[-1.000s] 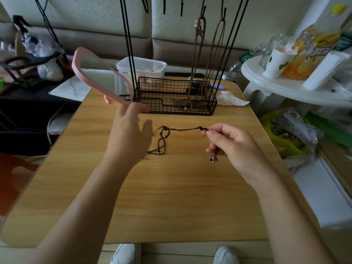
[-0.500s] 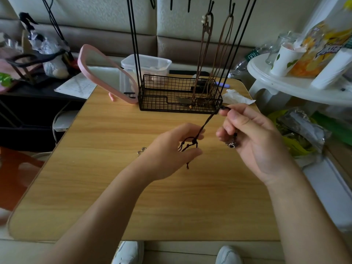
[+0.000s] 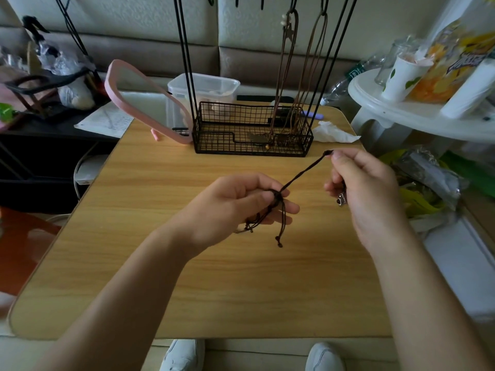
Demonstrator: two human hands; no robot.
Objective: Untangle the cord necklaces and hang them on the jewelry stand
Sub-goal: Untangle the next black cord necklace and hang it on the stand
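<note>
Both left hand [image 3: 227, 207] and right hand [image 3: 367, 188] fingers pinch cord [image 3: 302, 174] | wooden table [image 3: 241, 290] | sofa [image 3: 128, 28] behind

Matt wood-grain table [image 3: 166, 263]; black wire-metal jewelry stand [image 3: 251, 129] at twelve o'clock; thin dark cord necklace [image 3: 302, 174]; crumpled white tissue [image 3: 333, 133].

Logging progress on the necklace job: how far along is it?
Done: two brown cord necklaces hang on the jewelry stand. In hand: a black cord necklace, pulled taut between the left hand, pinching its knotted tangle, and the right hand, pinching its loop. Left: loosen that tangle and hang it.
</note>
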